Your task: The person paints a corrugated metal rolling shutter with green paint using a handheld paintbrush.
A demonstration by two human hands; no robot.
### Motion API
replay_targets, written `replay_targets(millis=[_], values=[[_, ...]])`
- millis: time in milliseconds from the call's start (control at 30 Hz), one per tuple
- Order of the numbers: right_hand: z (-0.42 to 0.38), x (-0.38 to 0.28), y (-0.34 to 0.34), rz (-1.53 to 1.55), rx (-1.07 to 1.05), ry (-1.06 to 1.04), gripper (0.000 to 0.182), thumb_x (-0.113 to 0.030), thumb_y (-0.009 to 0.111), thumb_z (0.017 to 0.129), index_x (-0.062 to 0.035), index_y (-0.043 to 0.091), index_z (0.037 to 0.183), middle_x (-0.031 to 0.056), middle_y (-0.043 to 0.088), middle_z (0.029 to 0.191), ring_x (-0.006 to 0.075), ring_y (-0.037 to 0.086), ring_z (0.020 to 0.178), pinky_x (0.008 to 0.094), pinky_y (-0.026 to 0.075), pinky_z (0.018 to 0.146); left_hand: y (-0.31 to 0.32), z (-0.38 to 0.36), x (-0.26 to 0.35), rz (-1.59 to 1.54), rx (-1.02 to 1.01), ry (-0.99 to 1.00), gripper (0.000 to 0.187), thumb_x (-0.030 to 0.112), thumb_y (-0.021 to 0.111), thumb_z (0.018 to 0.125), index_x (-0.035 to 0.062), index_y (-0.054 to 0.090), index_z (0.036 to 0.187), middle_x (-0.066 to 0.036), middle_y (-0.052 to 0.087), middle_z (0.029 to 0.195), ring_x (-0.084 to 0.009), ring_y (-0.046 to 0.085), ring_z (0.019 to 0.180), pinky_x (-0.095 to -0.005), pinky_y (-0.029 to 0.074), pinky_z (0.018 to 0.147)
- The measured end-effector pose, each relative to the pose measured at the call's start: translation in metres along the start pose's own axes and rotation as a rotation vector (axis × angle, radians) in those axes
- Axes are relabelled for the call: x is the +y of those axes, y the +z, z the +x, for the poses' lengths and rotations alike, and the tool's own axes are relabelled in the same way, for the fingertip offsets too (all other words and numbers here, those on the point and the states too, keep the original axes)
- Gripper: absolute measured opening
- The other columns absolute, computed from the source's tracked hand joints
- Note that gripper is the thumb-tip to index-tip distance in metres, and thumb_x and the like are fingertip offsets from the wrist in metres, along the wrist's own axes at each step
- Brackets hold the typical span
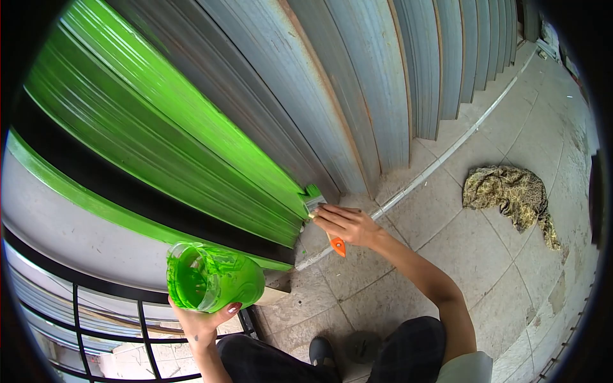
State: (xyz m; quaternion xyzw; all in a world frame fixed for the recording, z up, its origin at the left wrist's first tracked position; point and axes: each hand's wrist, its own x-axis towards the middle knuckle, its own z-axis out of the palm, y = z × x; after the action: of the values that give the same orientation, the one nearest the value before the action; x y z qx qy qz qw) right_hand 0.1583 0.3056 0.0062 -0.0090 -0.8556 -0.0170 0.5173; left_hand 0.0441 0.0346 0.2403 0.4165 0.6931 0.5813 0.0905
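In my right hand (pixel 348 225) is a paintbrush (pixel 336 244) with an orange-tipped handle, gripped close to its metal band. Its green bristles touch the lower end of a metal panel strip (pixel 211 127) coated in bright green paint. My left hand (pixel 201 325) is wrapped around a clear plastic jar (pixel 233 281) of green paint, tilted so its open mouth shows. Green paint smears the rim and inner wall. Beside the painted strip, bare grey metal panels (pixel 345 83) continue to the right.
A patterned cloth (pixel 511 195) lies crumpled on the tiled floor (pixel 434 236). A pale strip (pixel 440 163) runs along the floor near the panels' base. At lower left stands a black-barred frame (pixel 76 306). My shoe (pixel 322 351) shows below.
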Motion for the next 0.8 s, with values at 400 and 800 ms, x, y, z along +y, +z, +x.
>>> replay_targets(millis=[400, 800], values=[[-0.137, -0.01, 0.053, 0.064, -0.568, 0.087, 0.038, -0.011, 0.068, 0.083, -0.0054, 0.058, 0.119, 0.0088, 0.063, 0.122, 0.0216, 0.062, 0.114, 0.0315, 0.059, 0.087, -0.042, -0.03, -0.004, 0.032, 0.163, -0.058, 0.098, 0.025, 0.09, 0.057, -0.0018, 0.038, 0.136, -0.015, 0.052, 0.123, -0.0271, 0.052, 0.112, -0.0409, 0.04, 0.099], [-0.082, -0.016, 0.05, 0.034, -0.148, 0.019, 0.032, -0.01, 0.068, 0.083, -0.0078, 0.062, 0.114, 0.006, 0.066, 0.119, 0.021, 0.065, 0.109, 0.0272, 0.058, 0.089, -0.055, -0.033, -0.007, 0.102, 0.179, -0.086, 0.102, 0.031, 0.09, 0.056, -0.0011, 0.036, 0.136, -0.015, 0.051, 0.123, -0.0267, 0.051, 0.111, -0.041, 0.039, 0.1]])
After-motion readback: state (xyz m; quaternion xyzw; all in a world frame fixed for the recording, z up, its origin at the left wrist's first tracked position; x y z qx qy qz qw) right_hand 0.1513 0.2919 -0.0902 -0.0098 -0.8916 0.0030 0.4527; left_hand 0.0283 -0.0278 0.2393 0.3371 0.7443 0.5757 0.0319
